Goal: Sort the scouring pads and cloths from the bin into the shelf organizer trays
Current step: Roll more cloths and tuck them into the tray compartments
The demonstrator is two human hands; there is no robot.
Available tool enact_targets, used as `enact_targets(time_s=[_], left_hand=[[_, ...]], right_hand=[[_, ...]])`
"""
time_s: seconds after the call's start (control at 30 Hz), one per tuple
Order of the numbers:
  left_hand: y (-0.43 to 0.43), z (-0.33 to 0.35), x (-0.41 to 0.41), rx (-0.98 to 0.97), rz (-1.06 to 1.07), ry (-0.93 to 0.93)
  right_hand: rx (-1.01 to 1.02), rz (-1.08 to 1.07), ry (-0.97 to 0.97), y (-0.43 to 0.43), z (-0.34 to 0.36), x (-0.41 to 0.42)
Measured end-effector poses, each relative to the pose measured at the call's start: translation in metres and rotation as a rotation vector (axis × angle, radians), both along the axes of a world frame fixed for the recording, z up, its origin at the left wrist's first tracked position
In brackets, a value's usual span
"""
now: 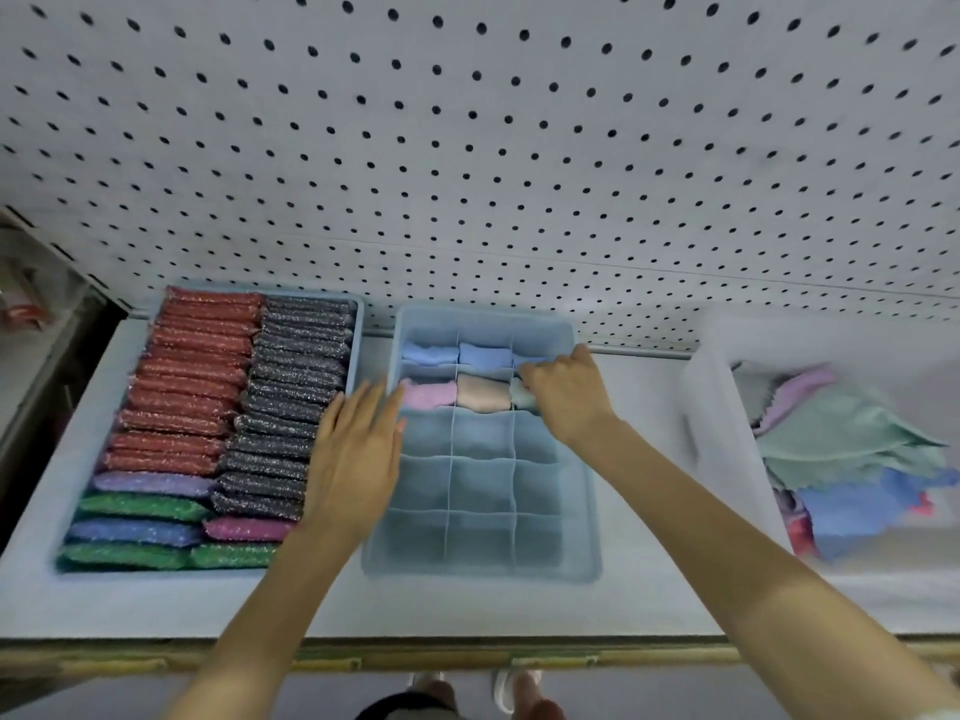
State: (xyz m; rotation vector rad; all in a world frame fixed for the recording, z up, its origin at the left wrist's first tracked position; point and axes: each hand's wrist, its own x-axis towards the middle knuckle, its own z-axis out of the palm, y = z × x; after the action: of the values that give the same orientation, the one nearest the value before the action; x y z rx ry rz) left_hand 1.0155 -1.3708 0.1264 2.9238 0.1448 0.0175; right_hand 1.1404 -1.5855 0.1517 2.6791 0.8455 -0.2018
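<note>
A blue divided organizer tray (582, 537) stands mid-shelf. Rolled cloths fill its two back rows: blue ones (483, 354) behind, then a pink (428, 394), a beige (483, 391) and a pale green cloth (522, 394). My right hand (569, 394) curls its fingers over the pale green cloth in the right compartment of the second row. With straight fingers, my left hand (358, 449) rests against the tray's left wall. Another tray (356, 324) at the left holds rows of scouring pads (197, 376) in red, grey, purple, green, blue and pink. A white bin (722, 433) at the right holds loose cloths (841, 433).
White pegboard (467, 148) backs the shelf. The organizer's front rows of compartments (483, 485) hold nothing. The shelf's front edge (467, 649) runs below my arms. Blurred items sit on a neighbouring shelf at the far left (26, 304).
</note>
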Motion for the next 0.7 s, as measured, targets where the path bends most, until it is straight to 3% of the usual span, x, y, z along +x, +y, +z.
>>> enact_targets(time_s=[0.13, 0.3, 0.53, 0.7], left_hand=[[0.000, -0.002, 0.001, 0.014, 0.004, -0.019], [-0.002, -0.001, 0.001, 0.029, 0.001, -0.032], [-0.002, -0.003, 0.000, 0.031, 0.002, -0.094], [-0.001, -0.003, 0.001, -0.023, -0.006, -0.107]], right_hand=[[-0.004, 0.012, 0.176, -0.003, 0.003, 0.011], [0.164, -0.084, 0.467, -0.012, 0.012, 0.023], [0.064, -0.083, 0.300, 0.001, 0.007, 0.020], [0.241, -0.185, 0.472, -0.008, 0.016, 0.023]])
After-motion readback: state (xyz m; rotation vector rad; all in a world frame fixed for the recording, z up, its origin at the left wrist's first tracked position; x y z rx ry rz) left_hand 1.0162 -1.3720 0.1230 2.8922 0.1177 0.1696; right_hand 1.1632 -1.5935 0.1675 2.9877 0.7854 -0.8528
